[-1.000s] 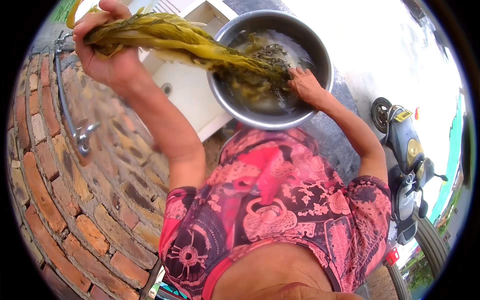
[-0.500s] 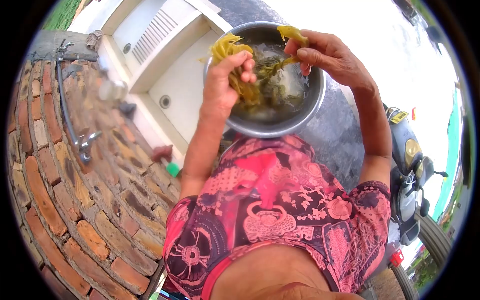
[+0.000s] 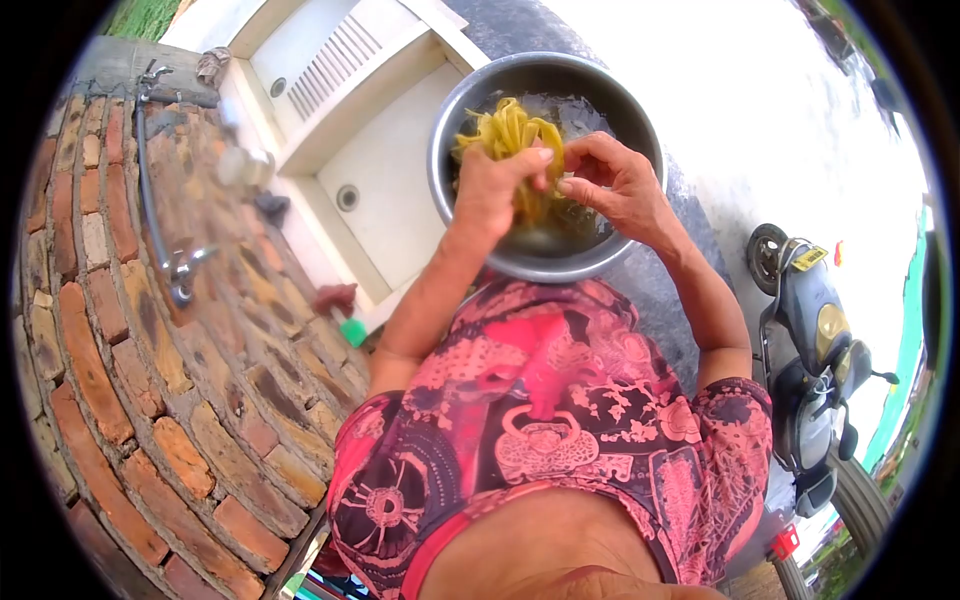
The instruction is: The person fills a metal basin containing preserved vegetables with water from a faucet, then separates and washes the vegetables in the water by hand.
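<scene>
A round metal basin [image 3: 447,185] holds water, with yellow-green leafy greens [image 3: 510,128] bunched over it. My left hand [image 3: 492,190] is closed around the bunch, which hangs down toward the water. Just beside it, my right hand [image 3: 622,188] has thumb and fingers pinched together at the bunch's right side, against a yellow leaf. Whatever lies between those right fingertips is mostly hidden. Darker wet pieces under the hands are too covered to make out.
A pale double sink [image 3: 395,165] with a ribbed washboard part stands left of the basin. Along the brick wall [image 3: 130,330] runs a pipe with a tap [image 3: 182,275]. A green object [image 3: 353,332] sits by the sink's corner. A scooter [image 3: 815,330] is parked at right.
My right hand has come left and down, bringing its leaf from the basin's far right to the bunch. My left hand, still gripping the greens, sits slightly lower and further right in view.
</scene>
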Demonstrator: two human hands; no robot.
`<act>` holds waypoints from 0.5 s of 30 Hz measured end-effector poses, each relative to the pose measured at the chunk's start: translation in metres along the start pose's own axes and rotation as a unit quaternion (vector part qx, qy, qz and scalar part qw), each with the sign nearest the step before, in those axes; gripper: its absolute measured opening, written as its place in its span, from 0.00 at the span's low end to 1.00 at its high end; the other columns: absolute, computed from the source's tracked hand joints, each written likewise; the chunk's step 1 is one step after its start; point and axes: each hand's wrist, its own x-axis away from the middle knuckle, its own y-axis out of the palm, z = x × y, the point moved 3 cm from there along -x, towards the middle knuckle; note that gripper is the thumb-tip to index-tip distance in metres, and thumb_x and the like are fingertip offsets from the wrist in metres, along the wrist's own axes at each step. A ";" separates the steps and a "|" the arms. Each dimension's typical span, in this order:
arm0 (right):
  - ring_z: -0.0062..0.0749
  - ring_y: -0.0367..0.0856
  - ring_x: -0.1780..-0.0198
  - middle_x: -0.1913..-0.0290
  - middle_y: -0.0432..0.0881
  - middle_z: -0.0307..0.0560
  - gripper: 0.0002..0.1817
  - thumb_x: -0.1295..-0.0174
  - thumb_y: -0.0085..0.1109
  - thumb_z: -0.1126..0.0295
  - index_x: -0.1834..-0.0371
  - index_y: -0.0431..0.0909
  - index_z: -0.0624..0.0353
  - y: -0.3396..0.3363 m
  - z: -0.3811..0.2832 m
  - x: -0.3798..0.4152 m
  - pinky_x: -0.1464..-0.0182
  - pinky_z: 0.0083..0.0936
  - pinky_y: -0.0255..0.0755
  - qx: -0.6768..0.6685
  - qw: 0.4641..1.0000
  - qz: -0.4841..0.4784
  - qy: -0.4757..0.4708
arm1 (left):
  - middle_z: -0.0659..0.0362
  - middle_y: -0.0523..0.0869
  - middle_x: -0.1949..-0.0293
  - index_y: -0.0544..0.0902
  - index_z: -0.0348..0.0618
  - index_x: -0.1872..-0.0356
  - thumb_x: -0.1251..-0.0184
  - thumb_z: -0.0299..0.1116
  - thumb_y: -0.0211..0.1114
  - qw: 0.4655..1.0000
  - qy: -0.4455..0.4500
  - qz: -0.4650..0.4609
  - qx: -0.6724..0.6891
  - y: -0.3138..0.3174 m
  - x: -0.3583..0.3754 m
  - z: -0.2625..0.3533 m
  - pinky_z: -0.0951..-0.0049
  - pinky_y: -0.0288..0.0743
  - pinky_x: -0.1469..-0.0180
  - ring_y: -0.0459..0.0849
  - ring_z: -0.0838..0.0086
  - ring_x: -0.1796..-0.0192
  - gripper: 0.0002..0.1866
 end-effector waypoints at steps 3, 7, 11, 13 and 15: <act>0.16 0.77 0.72 0.73 0.79 0.39 0.07 0.42 0.59 0.72 0.67 0.76 0.65 -0.002 0.003 0.000 0.70 0.16 0.73 -0.072 0.991 -0.033 0.112 | 0.61 0.81 0.77 0.80 0.35 0.69 0.49 0.23 0.65 0.999 0.006 0.009 -0.033 0.009 0.003 -0.001 0.80 0.73 0.72 0.77 0.79 0.78 0.06; 0.15 0.78 0.75 0.78 0.79 0.38 0.05 0.41 0.55 0.74 0.70 0.76 0.65 -0.006 0.001 -0.002 0.72 0.14 0.72 -0.109 0.991 0.012 0.072 | 0.60 0.83 0.75 0.81 0.34 0.68 0.48 0.23 0.65 0.994 0.030 -0.004 -0.107 0.013 0.009 0.003 0.80 0.74 0.71 0.80 0.79 0.76 0.06; 0.15 0.75 0.77 0.81 0.77 0.40 0.04 0.45 0.55 0.75 0.73 0.75 0.65 -0.002 0.002 -0.005 0.74 0.16 0.70 -0.055 0.996 0.019 0.072 | 0.57 0.86 0.72 0.82 0.32 0.68 0.48 0.25 0.65 0.967 0.077 0.050 -0.239 0.014 0.017 0.004 0.79 0.76 0.68 0.83 0.78 0.73 0.07; 0.18 0.70 0.80 0.83 0.72 0.44 0.04 0.50 0.55 0.76 0.76 0.72 0.66 0.000 0.004 -0.008 0.76 0.21 0.66 0.027 0.999 0.041 0.013 | 0.57 0.85 0.74 0.82 0.33 0.68 0.50 0.26 0.65 0.941 0.129 0.067 -0.305 0.011 0.016 0.001 0.77 0.76 0.69 0.84 0.76 0.73 0.08; 0.24 0.66 0.81 0.84 0.69 0.47 0.04 0.53 0.55 0.76 0.77 0.71 0.66 0.003 -0.008 -0.011 0.76 0.25 0.64 0.064 0.995 0.061 -0.039 | 0.56 0.85 0.75 0.82 0.33 0.68 0.51 0.25 0.65 0.930 0.145 0.061 -0.333 0.006 0.012 0.000 0.75 0.76 0.69 0.84 0.74 0.73 0.09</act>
